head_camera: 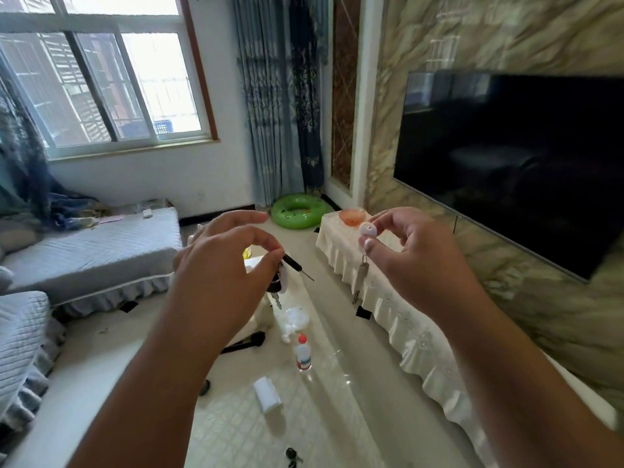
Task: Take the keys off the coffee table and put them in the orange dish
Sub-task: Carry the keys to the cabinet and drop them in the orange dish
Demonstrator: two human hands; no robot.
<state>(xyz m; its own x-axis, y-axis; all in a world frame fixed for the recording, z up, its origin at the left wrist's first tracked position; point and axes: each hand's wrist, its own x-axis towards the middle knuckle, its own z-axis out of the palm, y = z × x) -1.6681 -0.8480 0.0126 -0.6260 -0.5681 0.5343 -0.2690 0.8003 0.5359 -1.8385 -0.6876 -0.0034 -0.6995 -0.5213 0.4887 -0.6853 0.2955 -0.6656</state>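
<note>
While both arms reach forward over the glossy coffee table (331, 393), each hand is pinched shut on its own set of keys. Left hand (216, 265), at centre, holds a dark key bunch (277, 284) by thumb and fingertips; bunch hangs below the hand, black-handled key sticking out to the right, a silver key dangling lowest. Right hand (415, 255), right of centre, pinches a round white fob (368, 229) between thumb and forefinger, with a silver key (360, 279) hanging straight down from it. Both sets are in the air, off the table surface. Orange dish (352, 217) sits at the far end of a low cabinet covered in a cream frilled cloth (398, 319), just left of and beyond the right hand's fob; dish contents cannot be told. On the table near side: a small clear bottle with a red cap (303, 353) standing upright, a white box (267, 395) lying nearer, crumpled white plastic (294, 319) farther. Another dark key item (291, 454) lies at the near edge, blurred. Green swim ring (299, 211) on the floor far back, below blue curtains (280, 96). Grey-covered sofa (84, 251) at left, dark TV (513, 157) on the marble wall at right, window (98, 72) far left.
</note>
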